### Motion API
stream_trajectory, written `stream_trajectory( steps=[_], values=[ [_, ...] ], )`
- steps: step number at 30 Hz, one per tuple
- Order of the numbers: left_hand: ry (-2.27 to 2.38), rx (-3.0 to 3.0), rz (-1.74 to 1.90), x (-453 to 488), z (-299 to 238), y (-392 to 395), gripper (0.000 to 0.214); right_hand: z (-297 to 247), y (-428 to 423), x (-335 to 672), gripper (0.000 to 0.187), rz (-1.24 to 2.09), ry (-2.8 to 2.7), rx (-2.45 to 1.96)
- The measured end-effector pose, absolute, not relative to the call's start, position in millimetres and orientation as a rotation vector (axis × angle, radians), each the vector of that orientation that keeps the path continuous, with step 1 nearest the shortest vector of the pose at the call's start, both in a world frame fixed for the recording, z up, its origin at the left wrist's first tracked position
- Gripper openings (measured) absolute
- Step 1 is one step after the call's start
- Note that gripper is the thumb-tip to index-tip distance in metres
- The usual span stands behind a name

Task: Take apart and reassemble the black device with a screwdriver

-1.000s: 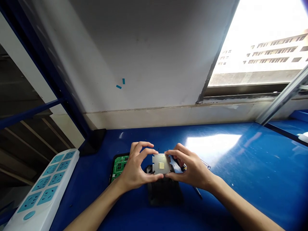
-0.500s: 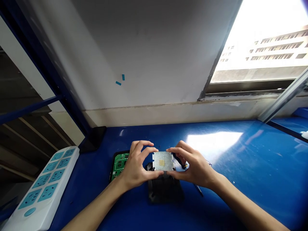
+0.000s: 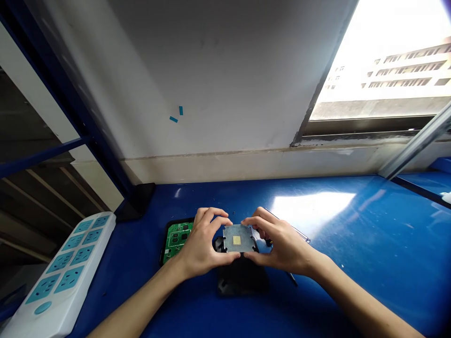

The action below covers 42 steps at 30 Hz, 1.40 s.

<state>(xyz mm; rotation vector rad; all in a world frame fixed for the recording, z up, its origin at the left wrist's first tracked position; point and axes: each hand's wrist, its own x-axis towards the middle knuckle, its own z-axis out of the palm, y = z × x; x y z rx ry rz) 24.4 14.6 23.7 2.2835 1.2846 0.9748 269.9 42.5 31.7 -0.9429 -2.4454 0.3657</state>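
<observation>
Between both hands is a silver metal plate [image 3: 243, 231] with notched edges and a small yellowish square pad [image 3: 237, 240] on its face. My left hand [image 3: 202, 239] pinches its left part, thumb at the near edge and fingers at the far edge. My right hand [image 3: 282, 239] grips the right part the same way. Below the plate lies a black plastic housing [image 3: 243, 279], partly covered by it. Left of it, a green circuit board [image 3: 176, 237] in a black frame is partly hidden behind my left hand.
A thin metal tool [image 3: 292, 279] lies by my right hand, partly hidden under it. The white power strip [image 3: 86, 277] with teal sockets is at the left. A blue table [image 3: 352, 244] meets the wall at the back, below a bright window.
The metal plate has tilted slightly, so the glare on it is gone and the pad shows paler. Both hands keep their hold and have barely shifted.
</observation>
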Motion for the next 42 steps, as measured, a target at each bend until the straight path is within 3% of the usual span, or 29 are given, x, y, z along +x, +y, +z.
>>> stream_trajectory(
  steps=[12, 42],
  values=[
    [1.251, 2.243, 0.776, 33, 24, 5, 0.044, 41, 33, 262, 0.035, 0.453, -2.634, -1.019],
    [1.276, 2.221, 0.501, 32, 28, 3, 0.045, 46, 33, 259, 0.044, 0.580, -2.780, -1.063]
  ],
)
